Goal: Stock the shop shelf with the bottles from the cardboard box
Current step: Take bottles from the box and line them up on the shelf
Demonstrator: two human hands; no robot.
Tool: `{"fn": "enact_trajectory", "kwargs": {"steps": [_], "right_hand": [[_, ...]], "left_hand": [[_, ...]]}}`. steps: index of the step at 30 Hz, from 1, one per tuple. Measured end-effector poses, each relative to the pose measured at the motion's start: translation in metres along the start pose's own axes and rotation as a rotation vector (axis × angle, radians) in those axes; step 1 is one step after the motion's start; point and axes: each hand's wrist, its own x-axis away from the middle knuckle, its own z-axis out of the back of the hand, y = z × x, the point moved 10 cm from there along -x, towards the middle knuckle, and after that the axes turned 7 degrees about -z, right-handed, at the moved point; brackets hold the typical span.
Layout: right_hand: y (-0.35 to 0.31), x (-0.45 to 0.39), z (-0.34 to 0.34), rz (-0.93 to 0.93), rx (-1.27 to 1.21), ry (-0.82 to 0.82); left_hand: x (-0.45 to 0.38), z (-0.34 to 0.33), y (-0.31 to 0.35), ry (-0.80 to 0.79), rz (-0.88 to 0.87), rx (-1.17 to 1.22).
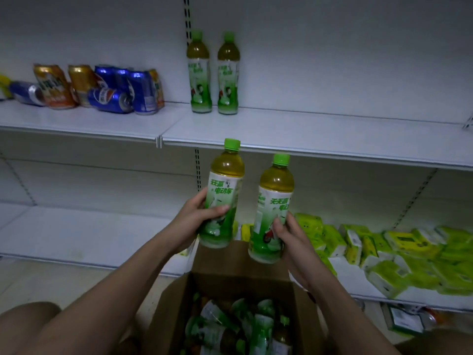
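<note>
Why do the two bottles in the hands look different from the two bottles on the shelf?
The two held bottles are up in the air, one gripped by the left hand and one by the right hand; the two shelf bottles stand on the upper shelf with nobody touching them. The held ones tilt a little; the shelf ones stand upright. All four have green caps, green labels and yellowish drink.

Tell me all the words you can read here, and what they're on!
"天天赢" and "电动车": left bottle.
"天天赢", then "电" cut off: right bottle.
Shelf bottles: print too blurred.
Cans: a Pepsi-style logo, words unreadable.
Yellow packs and box bottles: too small to read.
</note>
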Motion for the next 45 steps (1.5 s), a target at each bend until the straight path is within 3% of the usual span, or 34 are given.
{"fn": "enact_trajectory", "kwargs": {"steps": [8,13,21,29,37,45], "right_hand": [[-0.130,-0.036,-0.021,0.217,0.027,-0.028],[-0.198,-0.053,-0.024,0.336,0.144,0.009],[-0.225,-0.096,-0.001,0.343,0.271,0.141],[-0.218,-0.121,0.007,0.307,0.318,0.161],[-0.225,-0.117,0.008,0.314,0.497,0.212],[-0.230,-0.114,0.009,0.350,0.636,0.320]], "left_hand": [[-0.065,-0.011,0.135,0.002,-0.249,0.019],[-0.099,0.001,0.182,0.057,-0.309,-0.050],[-0.142,0.026,0.171,0.237,-0.266,-0.046],[-0.167,0.022,0.156,0.181,-0.251,-0.073],[-0.148,0.032,0.147,0.091,-0.191,-0.520],[-0.144,0.037,0.152,0.180,-0.184,-0.617]]}}
